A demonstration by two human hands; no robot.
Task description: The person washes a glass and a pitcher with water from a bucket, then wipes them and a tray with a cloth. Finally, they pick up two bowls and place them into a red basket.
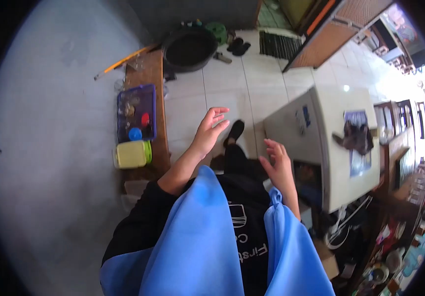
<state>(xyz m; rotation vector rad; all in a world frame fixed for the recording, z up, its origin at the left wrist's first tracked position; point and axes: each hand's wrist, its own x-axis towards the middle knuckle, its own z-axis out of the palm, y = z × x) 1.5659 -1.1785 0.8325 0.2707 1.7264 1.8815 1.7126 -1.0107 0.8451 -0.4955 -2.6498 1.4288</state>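
the left hand is held open in the air, palm turned inward, its fingers a little bent and slightly apart, the thumb clear of them. the right hand is open too, fingers loosely curved and the thumb held away from them. the two hands are well apart, and both are in the air above the floor.

the cabinet, white and boxy, is the thing nearest the right hand, just to its right; i cannot tell from this view if they touch. it lies farther off from the left hand, on the other side of the right one. the shoe, black and on a foot, shows between the hands, nearer the left.

blue cloth drapes down the front in two long falls, over a black shirt. the shirt's print reads "first", with "co" before the cloth cuts it off, beside a white outline emblem. the cabinet's side has a dark blue and white label, too small to read; on top, a dark bundle rests on a blue printed sheet, its writing also unreadable.

to the left, along the wall, a wooden bench holds a purple tray with a blue lid and a red piece in it, and just beside it a pale yellow box with a green end. farther out are a black basin, dark slippers and a striped mat.
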